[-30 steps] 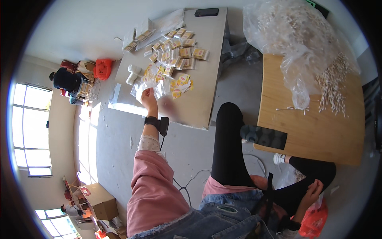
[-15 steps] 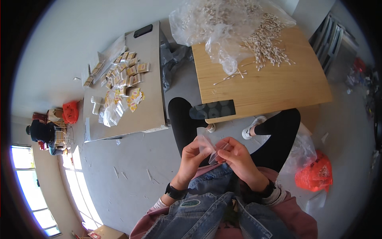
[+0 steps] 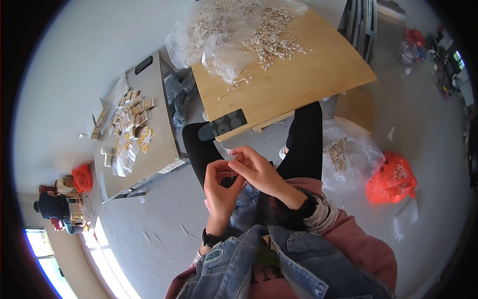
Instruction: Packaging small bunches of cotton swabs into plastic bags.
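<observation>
My left hand and my right hand meet above my lap, fingertips together. Between them they pinch a small clear plastic bag, mostly hidden by the fingers; a translucent corner sticks out beyond them. The left thumb and forefinger curl into a ring, and the right fingers bend over the left fingertips. Just ahead, a dark rectangular sheet with pale round shapes lies at the wooden table's near left corner, partly over its edge.
Cotton swabs spill from a large clear bag on the wooden table. Small filled packets and a phone lie on the grey table. A red bag stands on the floor at right. Another person sits far left.
My view has swung right, so the tables appear further left. The hands have come closer together; the right has moved over the left fingertips, and less of the small plastic bag shows.
</observation>
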Available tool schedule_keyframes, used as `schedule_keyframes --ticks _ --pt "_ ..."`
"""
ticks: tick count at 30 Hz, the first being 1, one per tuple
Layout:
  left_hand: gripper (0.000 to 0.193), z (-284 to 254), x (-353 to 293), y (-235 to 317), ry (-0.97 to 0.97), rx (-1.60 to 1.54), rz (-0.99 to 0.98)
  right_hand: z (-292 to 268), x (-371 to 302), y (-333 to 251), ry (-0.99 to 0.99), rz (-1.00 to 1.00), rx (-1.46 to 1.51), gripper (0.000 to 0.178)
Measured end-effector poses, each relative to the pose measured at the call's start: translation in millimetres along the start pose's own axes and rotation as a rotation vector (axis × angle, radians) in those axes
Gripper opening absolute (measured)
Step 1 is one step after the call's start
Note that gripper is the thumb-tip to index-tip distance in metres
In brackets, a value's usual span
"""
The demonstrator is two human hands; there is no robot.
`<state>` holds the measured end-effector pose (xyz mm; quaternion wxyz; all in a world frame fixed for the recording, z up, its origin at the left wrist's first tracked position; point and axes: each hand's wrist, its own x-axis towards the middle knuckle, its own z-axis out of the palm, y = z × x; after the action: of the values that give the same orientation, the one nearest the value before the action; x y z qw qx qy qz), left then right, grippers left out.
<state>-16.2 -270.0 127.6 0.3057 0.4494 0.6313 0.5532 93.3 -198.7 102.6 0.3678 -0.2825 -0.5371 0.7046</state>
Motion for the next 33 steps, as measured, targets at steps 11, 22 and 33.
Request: schedule_keyframes --ticks 11,22,33 --pt "0.014 -12 14 -29 -0.151 0.030 -0.210 -16 -6 20 0.071 -0.230 -0.482 0.032" --pt "0.013 -3 20 -46 -0.157 -0.145 -0.350 -20 -9 27 0.061 -0.307 -0.584 0.030" --pt "0.010 8 20 -48 -0.175 -0.191 -0.247 -31 -6 20 0.112 0.132 -0.111 0.012"
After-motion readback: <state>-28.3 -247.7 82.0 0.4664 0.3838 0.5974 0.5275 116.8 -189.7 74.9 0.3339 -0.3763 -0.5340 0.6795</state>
